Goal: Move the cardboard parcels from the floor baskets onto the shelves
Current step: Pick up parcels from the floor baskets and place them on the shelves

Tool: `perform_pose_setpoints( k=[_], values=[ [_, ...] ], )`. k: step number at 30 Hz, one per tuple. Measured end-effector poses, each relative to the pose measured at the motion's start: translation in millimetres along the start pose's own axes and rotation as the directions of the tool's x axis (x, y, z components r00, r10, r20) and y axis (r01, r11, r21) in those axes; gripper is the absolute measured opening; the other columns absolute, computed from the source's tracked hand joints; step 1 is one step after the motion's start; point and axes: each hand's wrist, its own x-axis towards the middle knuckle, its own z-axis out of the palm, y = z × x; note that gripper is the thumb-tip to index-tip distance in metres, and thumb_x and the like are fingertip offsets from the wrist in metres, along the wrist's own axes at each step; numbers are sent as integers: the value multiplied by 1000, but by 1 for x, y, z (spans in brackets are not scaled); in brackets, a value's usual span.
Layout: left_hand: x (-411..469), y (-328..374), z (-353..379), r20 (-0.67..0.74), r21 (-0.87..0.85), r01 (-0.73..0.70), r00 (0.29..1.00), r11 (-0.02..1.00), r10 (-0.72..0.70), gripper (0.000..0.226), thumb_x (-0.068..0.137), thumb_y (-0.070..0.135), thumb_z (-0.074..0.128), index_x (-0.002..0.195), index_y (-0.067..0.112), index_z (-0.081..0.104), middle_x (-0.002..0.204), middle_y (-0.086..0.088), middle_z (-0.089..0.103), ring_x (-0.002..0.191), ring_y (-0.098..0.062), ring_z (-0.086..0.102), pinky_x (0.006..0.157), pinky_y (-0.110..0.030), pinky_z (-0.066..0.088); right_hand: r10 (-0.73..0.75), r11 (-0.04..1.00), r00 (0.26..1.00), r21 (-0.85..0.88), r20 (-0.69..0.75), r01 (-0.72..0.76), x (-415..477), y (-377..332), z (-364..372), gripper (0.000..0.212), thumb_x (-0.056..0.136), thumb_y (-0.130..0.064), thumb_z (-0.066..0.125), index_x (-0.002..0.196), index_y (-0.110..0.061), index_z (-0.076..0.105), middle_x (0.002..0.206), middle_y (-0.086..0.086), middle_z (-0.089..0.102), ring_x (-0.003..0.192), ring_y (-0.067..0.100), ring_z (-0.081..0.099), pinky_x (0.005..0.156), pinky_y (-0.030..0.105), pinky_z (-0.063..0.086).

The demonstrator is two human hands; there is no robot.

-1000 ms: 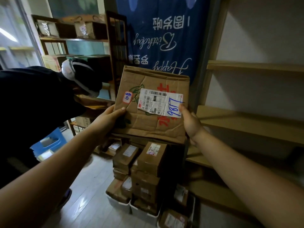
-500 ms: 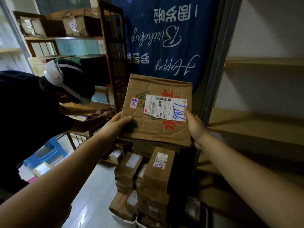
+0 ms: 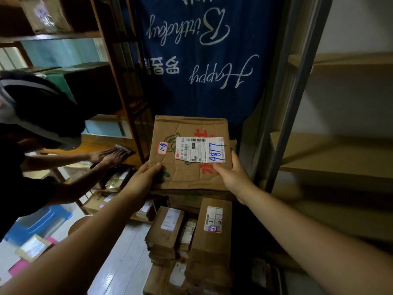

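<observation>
I hold a flat, creased cardboard parcel (image 3: 189,173) out in front of me, with a white shipping label and blue handwritten numbers on top. My left hand (image 3: 142,179) grips its near left corner, thumb on top. My right hand (image 3: 231,175) grips its near right edge, thumb on the label's corner. Below it, several more brown parcels (image 3: 210,233) stand stacked in the floor baskets, whose rims are hidden. Pale wooden shelves (image 3: 340,158) rise on the right, bare where I can see them.
Another person (image 3: 38,133) in dark clothes bends in from the left, hands on a dark wooden shelf unit (image 3: 119,81) with parcels. A blue banner (image 3: 204,60) hangs ahead. A grey metal post (image 3: 285,116) edges the right shelves. A blue stool (image 3: 40,222) stands on the floor at left.
The parcel has stayed in both my hands and now sits lower in view, closer to the stacked parcels. The other person has leaned further in and reached onto the left shelf.
</observation>
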Motion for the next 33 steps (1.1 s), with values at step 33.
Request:
perform_pose_setpoints(
  k=[33],
  values=[
    [148,-48,-130,198,182,77,974,980,-113,42,98,31,48,138,26,34,118,-9,57,94,-26,60,68,-37,49,61,991,959,-95,-276,-91,33,41,169,88,93,-21,64,155,-33,3,154,-4,33,141,22,33,110,43,33]
  ],
)
